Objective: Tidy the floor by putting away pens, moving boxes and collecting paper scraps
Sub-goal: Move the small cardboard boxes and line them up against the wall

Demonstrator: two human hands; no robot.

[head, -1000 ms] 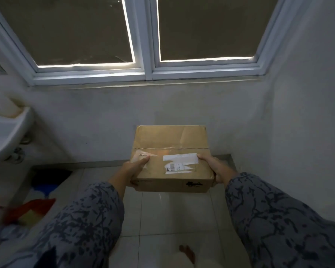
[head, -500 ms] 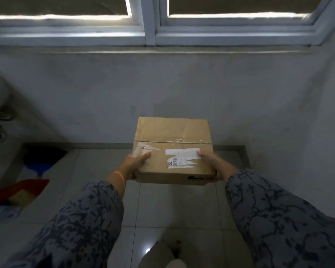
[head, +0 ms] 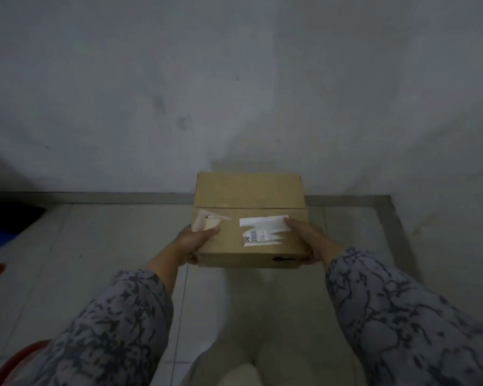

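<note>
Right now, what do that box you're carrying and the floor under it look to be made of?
The box looks like plain brown cardboard, matte, with a creased lid, glossy tape and a torn white paper label showing a barcode. The left hand and right hand grip its sides. The floor seems to be pale glazed tile, judging by its straight grout lines and faint sheen, though the dim light leaves that open.

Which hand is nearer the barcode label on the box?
Right. The right hand grips the box with its thumb touching the barcode label; the left hand grips the opposite side.
</note>
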